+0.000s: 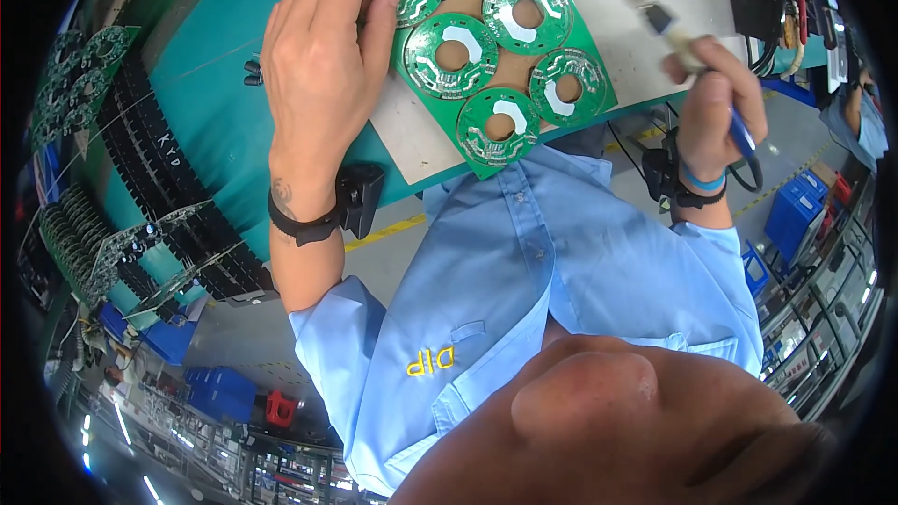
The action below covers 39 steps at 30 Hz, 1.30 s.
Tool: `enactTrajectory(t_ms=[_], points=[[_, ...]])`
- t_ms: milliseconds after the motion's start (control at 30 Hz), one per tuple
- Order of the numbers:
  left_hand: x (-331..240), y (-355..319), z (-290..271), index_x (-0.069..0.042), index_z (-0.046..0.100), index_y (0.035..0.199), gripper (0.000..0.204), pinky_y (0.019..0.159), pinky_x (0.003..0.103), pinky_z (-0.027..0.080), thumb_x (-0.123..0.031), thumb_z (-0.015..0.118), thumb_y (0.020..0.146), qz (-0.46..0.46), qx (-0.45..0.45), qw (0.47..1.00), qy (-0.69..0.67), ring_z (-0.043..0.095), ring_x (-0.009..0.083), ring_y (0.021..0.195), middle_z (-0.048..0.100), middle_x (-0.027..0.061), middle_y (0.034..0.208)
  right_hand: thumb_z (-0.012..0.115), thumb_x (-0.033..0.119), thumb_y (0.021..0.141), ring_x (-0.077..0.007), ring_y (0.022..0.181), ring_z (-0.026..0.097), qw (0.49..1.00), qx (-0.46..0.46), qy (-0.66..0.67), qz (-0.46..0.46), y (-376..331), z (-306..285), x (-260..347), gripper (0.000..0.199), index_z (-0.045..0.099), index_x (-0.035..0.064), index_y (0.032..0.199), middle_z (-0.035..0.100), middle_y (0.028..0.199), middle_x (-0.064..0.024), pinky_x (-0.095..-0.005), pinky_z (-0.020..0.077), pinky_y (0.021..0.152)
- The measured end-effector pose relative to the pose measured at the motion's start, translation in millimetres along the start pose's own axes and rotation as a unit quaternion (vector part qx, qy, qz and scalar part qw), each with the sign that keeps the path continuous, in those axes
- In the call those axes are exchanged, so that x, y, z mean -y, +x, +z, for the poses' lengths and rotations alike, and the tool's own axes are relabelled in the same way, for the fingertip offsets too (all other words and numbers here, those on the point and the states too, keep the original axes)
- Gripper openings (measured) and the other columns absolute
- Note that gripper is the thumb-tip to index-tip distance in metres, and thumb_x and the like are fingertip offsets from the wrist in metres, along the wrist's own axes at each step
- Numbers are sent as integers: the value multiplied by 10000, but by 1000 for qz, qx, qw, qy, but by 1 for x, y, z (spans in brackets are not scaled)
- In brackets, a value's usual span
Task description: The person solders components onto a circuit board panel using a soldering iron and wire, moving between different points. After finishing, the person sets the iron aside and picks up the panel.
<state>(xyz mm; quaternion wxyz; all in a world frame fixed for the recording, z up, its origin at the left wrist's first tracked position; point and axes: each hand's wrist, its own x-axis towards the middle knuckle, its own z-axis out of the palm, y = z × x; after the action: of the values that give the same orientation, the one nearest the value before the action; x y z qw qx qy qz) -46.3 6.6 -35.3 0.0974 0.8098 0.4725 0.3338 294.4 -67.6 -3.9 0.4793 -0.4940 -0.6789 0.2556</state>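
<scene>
Head view: the left hand (323,56) pinches a thin wire against the green panel of ring-shaped circuit boards (486,47) lying flat on the desk (412,131) between the hands. The right hand (716,98) is closed around a soldering iron (669,23). The panel is judged light, stiff and fragile; hold it by its edges.

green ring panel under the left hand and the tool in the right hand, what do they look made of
Green ring panel: looks like rigid circuit-board laminate with a glossy green coat, going by the silvery metal traces and white patches around each round hole. Tool in the right hand: apparently a soldering iron, with a pale, likely plastic barrel, a blue grip and a blurred metallic tip. The left hand pinches something thin at the panel's edge, too fine to identify.
</scene>
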Motion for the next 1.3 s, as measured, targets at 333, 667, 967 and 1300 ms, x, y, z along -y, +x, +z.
enactTrajectory(t_ms=[333, 667, 967, 1300], points=[[-7, 2, -5, 11, 682, 1006, 137, 697, 366, 543, 12, 779, 909, -31, 19, 998, -48, 666, 259, 794, 681, 102, 907, 592, 132, 1067, -218, 934, 673, 991, -82, -108, -21, 6, -5, -13, 299, 681, -74, 1265, 728, 1074, -170, -311, 515, 840], [-3, 3, 0, -84, 706, 957, 119, 718, 396, 443, -46, 773, 866, 31, 13, 999, -20, 613, 254, 839, 674, 31, 898, 659, 80, 1005, -220, 752, 689, 978, 197, 45, -60, 39, 36, 9, 243, 726, -78, 1177, 753, 898, -175, -315, 527, 675], [-5, 1, 3, -90, 700, 957, 132, 716, 394, 422, -67, 788, 862, 30, 22, 999, -13, 599, 245, 833, 668, 25, 898, 635, 116, 1028, -239, 770, 685, 977, 201, 59, -33, 41, 42, 4, 286, 706, -105, 1195, 738, 873, -198, -328, 510, 684], [-6, 0, 3, -85, 691, 940, 138, 716, 401, 427, -63, 794, 851, 23, 29, 999, -4, 594, 255, 834, 655, 33, 889, 642, 125, 1030, -222, 767, 670, 975, 209, 73, -14, 41, 40, 2, 291, 708, -100, 1201, 751, 886, -201, -317, 499, 679]])
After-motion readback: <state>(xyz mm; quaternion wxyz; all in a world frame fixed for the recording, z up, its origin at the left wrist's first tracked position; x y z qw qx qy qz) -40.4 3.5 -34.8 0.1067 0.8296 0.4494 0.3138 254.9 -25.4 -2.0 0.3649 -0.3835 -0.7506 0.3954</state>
